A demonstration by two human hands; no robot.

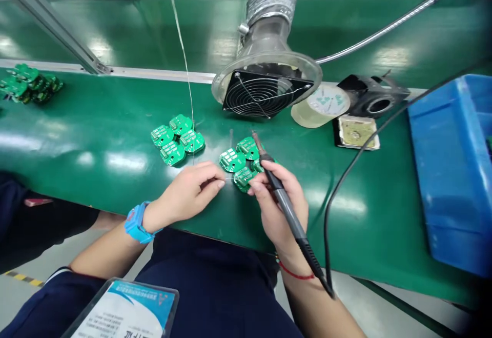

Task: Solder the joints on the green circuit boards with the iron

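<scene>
My right hand (pixel 279 202) is closed around a black soldering iron (pixel 286 210), tip raised over a cluster of small green circuit boards (pixel 239 162) on the green bench. My left hand (pixel 190 192) pinches a thin solder wire (pixel 184 61) between thumb and fingers, right beside that cluster; the wire runs up and away from the bench. A second cluster of green boards (pixel 177 139) lies just to the left, untouched. A blue watch sits on my left wrist.
A fume extractor duct with a grille (pixel 265 89) stands behind the boards. Right of it are a solder spool (pixel 321 104), a black iron stand with a sponge tray (pixel 357 132), and a blue bin (pixel 453 169). More green boards (pixel 28 82) are piled far left.
</scene>
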